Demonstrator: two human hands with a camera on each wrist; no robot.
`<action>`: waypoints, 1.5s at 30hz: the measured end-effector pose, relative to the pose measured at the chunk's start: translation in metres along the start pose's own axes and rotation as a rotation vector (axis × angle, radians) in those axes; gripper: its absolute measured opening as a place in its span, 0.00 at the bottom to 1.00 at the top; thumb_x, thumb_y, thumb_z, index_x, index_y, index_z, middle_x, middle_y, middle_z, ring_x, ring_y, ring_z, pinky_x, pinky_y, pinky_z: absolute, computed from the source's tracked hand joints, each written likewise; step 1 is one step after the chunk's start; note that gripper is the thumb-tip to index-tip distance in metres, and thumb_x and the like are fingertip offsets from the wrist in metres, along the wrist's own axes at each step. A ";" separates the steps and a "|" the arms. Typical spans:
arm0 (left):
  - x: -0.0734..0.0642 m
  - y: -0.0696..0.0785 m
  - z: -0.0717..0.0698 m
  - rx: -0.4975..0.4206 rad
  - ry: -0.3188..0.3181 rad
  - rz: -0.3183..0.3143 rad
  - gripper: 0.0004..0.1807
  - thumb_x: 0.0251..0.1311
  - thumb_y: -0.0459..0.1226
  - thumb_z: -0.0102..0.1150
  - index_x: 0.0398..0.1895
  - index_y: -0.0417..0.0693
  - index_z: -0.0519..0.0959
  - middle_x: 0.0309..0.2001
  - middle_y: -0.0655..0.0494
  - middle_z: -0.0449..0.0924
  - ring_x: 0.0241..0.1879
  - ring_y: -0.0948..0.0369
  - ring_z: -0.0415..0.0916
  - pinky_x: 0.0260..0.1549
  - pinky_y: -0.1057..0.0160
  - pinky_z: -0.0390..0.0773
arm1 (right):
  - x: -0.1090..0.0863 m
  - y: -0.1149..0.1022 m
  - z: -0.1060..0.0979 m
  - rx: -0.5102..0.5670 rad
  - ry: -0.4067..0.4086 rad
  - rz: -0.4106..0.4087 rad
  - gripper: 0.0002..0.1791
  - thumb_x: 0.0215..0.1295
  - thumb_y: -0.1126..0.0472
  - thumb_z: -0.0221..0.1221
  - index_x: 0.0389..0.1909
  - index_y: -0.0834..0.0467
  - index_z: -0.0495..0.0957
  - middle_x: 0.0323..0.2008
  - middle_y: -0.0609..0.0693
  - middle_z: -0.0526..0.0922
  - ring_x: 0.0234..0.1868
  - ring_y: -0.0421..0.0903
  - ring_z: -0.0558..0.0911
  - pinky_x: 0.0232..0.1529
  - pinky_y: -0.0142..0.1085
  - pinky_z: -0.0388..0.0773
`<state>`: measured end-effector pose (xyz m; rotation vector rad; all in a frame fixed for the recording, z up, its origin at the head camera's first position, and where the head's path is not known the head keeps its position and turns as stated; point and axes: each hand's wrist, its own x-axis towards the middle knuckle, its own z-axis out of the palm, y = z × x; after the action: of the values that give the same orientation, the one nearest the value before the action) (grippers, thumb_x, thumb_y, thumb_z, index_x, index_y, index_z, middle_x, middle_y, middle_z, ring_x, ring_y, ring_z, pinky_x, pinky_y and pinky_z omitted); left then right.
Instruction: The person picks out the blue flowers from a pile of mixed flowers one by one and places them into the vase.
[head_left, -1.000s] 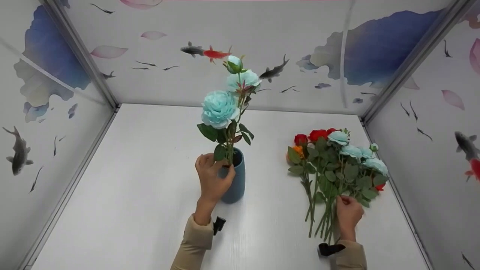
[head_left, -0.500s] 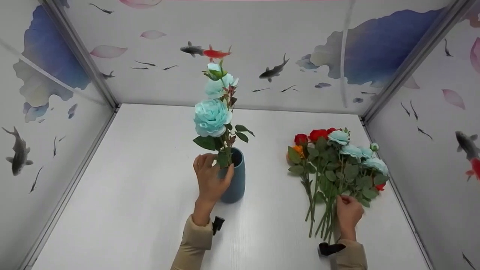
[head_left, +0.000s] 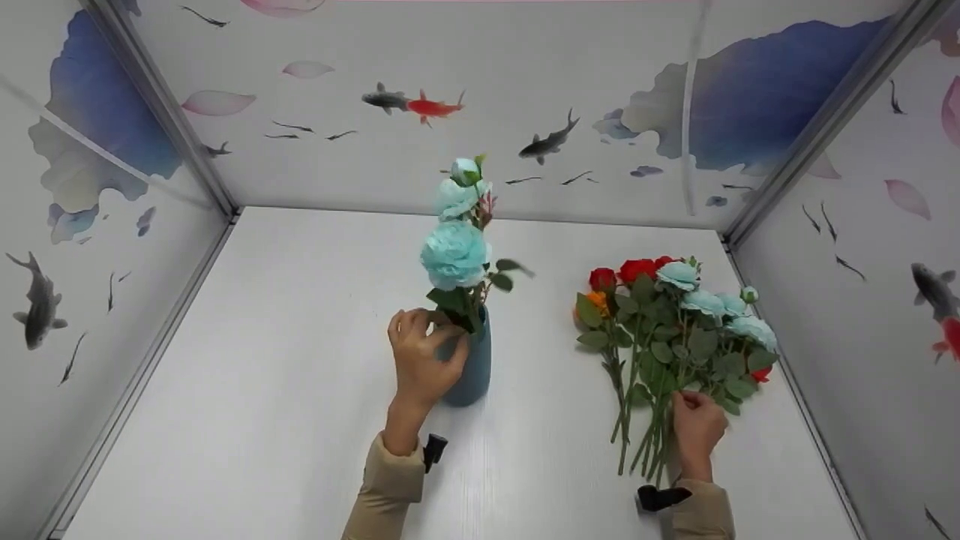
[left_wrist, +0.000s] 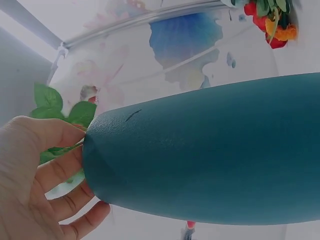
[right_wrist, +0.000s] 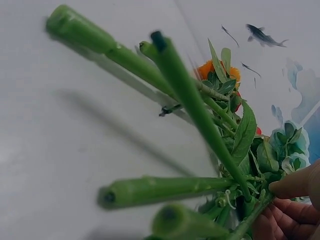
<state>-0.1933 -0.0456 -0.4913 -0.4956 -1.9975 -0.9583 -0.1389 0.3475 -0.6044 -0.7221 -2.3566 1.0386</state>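
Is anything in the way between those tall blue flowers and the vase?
Nothing visible: the blue flowers rise over the vase, with the left hand at its rim, hiding part of the opening.

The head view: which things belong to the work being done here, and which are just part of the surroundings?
Likely part of the job:
Teal vase, with the left hand at its rim
Pale-blue flower spray at the vase's mouth
Mixed flower bundle, with the right hand pinching a stem

Apparently just surroundings:
White tabletop
Fish-printed walls
Metal corner posts
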 end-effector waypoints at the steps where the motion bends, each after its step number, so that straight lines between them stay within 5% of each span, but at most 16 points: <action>1: 0.000 0.000 0.000 0.000 0.001 -0.001 0.04 0.46 0.34 0.65 0.18 0.46 0.83 0.31 0.50 0.77 0.37 0.51 0.69 0.49 0.38 0.58 | 0.000 0.000 0.000 0.000 0.002 0.000 0.09 0.60 0.65 0.60 0.31 0.70 0.81 0.25 0.62 0.81 0.17 0.34 0.70 0.22 0.32 0.68; 12: -0.002 0.003 -0.003 -0.038 0.006 -0.042 0.02 0.44 0.32 0.68 0.22 0.45 0.83 0.30 0.52 0.77 0.38 0.51 0.70 0.47 0.44 0.64 | 0.000 0.001 0.001 0.001 0.011 -0.031 0.08 0.59 0.66 0.61 0.30 0.71 0.81 0.24 0.62 0.81 0.18 0.36 0.72 0.22 0.31 0.67; 20: -0.004 0.012 -0.010 -0.148 0.057 -0.073 0.03 0.47 0.29 0.65 0.28 0.42 0.83 0.32 0.52 0.77 0.37 0.54 0.72 0.43 0.51 0.67 | 0.002 -0.001 0.000 0.011 -0.022 0.005 0.10 0.60 0.66 0.59 0.32 0.72 0.81 0.25 0.63 0.81 0.19 0.37 0.72 0.24 0.34 0.69; 29: -0.005 0.021 -0.008 -0.296 0.097 -0.001 0.08 0.44 0.23 0.66 0.30 0.39 0.83 0.31 0.50 0.78 0.35 0.54 0.73 0.37 0.60 0.73 | 0.001 -0.004 0.003 0.036 -0.003 -0.001 0.09 0.60 0.66 0.59 0.29 0.71 0.81 0.19 0.56 0.79 0.16 0.33 0.69 0.27 0.37 0.68; 37: -0.009 0.022 -0.004 -0.363 0.100 0.043 0.02 0.52 0.28 0.63 0.28 0.37 0.82 0.31 0.49 0.78 0.33 0.55 0.74 0.35 0.63 0.75 | 0.003 -0.003 0.002 0.061 -0.045 0.021 0.11 0.60 0.64 0.60 0.33 0.71 0.82 0.22 0.56 0.80 0.17 0.30 0.69 0.23 0.30 0.67; 45: -0.014 0.024 0.001 -0.387 0.072 0.037 0.10 0.41 0.21 0.65 0.28 0.39 0.82 0.31 0.49 0.77 0.33 0.54 0.75 0.36 0.64 0.75 | 0.005 -0.005 0.005 0.057 0.005 0.028 0.10 0.60 0.64 0.61 0.31 0.70 0.81 0.20 0.54 0.79 0.17 0.30 0.68 0.24 0.29 0.67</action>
<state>-0.1702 -0.0294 -0.4925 -0.6950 -1.7364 -1.3287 -0.1467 0.3447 -0.6021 -0.7377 -2.3095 1.1098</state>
